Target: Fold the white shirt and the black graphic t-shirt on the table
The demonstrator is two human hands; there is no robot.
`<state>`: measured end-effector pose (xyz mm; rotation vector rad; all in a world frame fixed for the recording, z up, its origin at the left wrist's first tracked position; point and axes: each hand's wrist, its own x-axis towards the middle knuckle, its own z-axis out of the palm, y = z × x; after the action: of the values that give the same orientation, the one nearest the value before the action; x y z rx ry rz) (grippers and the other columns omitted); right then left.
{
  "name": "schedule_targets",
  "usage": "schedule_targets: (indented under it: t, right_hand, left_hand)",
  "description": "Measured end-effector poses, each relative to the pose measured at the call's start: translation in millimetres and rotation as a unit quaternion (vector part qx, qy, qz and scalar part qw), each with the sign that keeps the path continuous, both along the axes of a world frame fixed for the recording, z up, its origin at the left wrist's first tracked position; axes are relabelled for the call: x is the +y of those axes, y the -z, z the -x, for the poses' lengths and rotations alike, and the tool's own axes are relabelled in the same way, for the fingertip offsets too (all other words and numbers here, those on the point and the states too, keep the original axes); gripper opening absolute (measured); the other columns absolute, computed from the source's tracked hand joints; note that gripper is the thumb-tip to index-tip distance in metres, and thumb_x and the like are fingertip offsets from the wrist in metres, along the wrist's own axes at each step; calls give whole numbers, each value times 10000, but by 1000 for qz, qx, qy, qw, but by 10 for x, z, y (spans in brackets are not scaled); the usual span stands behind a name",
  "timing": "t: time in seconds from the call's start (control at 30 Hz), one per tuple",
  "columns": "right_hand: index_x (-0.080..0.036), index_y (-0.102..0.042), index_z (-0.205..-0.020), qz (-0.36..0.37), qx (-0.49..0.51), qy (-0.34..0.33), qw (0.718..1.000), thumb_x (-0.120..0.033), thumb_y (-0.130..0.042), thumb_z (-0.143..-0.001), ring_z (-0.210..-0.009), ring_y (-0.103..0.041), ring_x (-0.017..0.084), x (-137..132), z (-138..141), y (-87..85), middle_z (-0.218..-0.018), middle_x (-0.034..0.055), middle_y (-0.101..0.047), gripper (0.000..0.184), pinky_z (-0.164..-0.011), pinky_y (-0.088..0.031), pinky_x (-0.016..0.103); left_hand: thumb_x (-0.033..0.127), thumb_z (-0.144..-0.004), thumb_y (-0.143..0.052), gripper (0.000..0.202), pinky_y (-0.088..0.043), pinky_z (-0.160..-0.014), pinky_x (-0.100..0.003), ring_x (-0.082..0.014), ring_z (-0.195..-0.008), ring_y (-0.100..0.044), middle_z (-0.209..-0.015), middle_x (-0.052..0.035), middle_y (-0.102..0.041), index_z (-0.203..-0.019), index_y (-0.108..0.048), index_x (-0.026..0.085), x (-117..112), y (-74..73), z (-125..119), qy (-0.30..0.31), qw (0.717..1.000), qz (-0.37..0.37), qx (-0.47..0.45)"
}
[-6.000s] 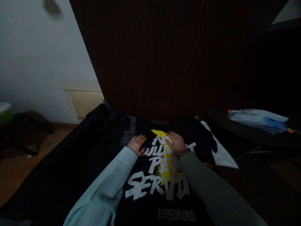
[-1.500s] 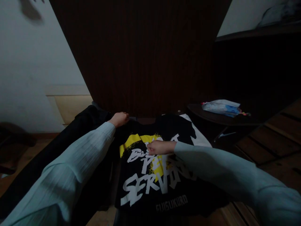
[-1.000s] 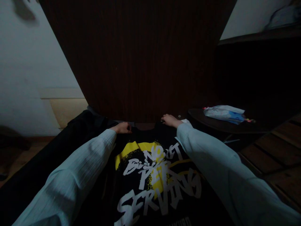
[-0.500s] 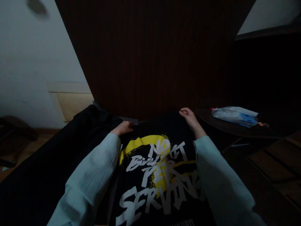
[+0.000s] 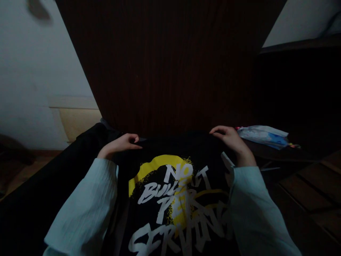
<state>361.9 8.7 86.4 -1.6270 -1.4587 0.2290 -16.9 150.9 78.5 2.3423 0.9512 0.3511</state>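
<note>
A black T-shirt [image 5: 176, 199] with white lettering and a yellow ring print is spread out before me. My left hand [image 5: 121, 144] pinches its upper left edge, fingers curled round the cloth. At the upper right edge my right hand [image 5: 230, 138] grips the fabric the same way. Both arms are in pale blue sleeves. The shirt's top edge is raised between the two hands. Its lower part runs out of view at the bottom.
Dark clothing [image 5: 53, 185] lies heaped to the left. A dark wooden panel [image 5: 170, 64] stands straight ahead. On a low dark table [image 5: 279, 151] at the right rests a pale plastic packet [image 5: 262, 135]. White wall on the left, wooden floor at the right.
Both hands went from the printed front to the shirt's top corners and took hold of them. They have since drawn the top edge up and toward me.
</note>
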Motion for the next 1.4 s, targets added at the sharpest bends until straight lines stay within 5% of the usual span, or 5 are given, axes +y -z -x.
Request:
schedule_targets:
  t: [0.2,0.53,0.8,1.13,1.4]
  right_hand:
    - [-186,-638,-704,-34,29,-13,999,-367,-621,-620,-821,-587,191,-53,-8,-42,-812,26,-651,200,-810,-415,347]
    - [-202,-634,-783,-126,-25,68,989,-292,-577,-686,-838,-569,185,-32,67,-73,-859,40,-622,145,-805,-428,348]
    - [-197,-591,-813,-272,6,237,933,-322,-458,-775,-838,-554,195,-17,1,-46,-833,39,-599,187,-774,-427,341]
    - [-189,-547,-595,-100,145,65,982,-583,-478,-730,-468,-466,110,-98,129,-144,-513,-12,-503,423,-475,-364,242]
    - [-176,-670,-652,133,73,-75,986,-539,-643,-593,-588,-564,143,-122,166,-117,-660,32,-653,368,-509,-407,241]
  left_hand:
    - [455,-590,-611,290,-441,-626,-250,-138,-659,-541,-689,13,-588,-680,-542,188,-102,-238,269,-26,997,69,-34]
    - [428,-734,-439,264,-433,-653,-258,-153,-700,-546,-759,-22,-602,-778,-527,183,-96,-209,112,-165,975,-133,-62]
    - [498,-673,-526,338,-442,-669,-263,-165,-719,-562,-744,-14,-615,-748,-582,173,-146,-252,80,-69,993,-78,-56]
    - [375,-770,-416,243,-436,-773,-273,-176,-833,-540,-884,-26,-604,-859,-540,185,-165,-324,117,-223,942,-205,-144]
    - [456,-708,-514,316,-448,-710,-256,-167,-763,-554,-838,-23,-622,-823,-590,172,-271,-358,72,-234,941,-190,-156]
